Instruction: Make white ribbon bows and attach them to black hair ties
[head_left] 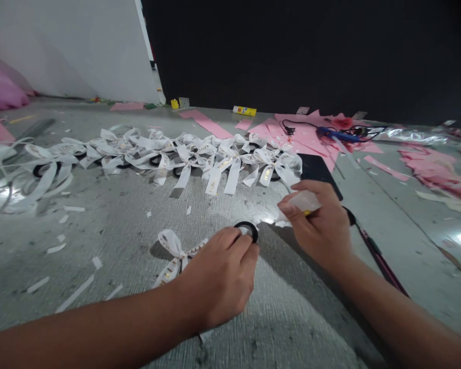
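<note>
1. My left hand [228, 277] pinches 1 black ring [255, 233]; my right hand [326, 228] grips 1 whitish bottle [308, 200].
2. Near, left of the ring, 1 white bow [180, 253] lies, I think not yet joined.
3. Far, a row of ringed bows [230, 160] seems finished.

At six o'clock the left hand [226, 279] pinches a black hair tie [255, 231], with a gold-lettered white ribbon bow [180, 253] partly hidden behind it towards eight. Between three and four, the right hand [326, 228] grips a translucent white bottle-like object [308, 200]. Similar bows [184, 154] stretch from nine to one, pink paper [303, 142] lying at two.
</note>
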The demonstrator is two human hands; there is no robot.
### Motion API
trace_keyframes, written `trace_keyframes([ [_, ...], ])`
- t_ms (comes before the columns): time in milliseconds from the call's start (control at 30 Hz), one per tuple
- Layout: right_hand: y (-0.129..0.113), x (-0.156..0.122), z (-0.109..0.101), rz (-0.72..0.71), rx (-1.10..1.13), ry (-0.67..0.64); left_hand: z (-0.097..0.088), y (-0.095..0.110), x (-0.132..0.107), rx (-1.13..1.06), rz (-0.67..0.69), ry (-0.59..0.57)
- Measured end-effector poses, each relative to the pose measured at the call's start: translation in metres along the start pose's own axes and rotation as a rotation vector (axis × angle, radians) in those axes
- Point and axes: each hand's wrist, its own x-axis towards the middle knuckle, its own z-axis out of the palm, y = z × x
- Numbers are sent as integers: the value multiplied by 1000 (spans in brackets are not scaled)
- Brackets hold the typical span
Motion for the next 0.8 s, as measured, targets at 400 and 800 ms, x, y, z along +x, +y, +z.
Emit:
trace_keyframes([
  [400,-2,2,15,575,854,-102,-1,0,0,-13,3,-9],
  [800,1,2,26,593,792,-2,1,-1,-1,12,13,8],
])
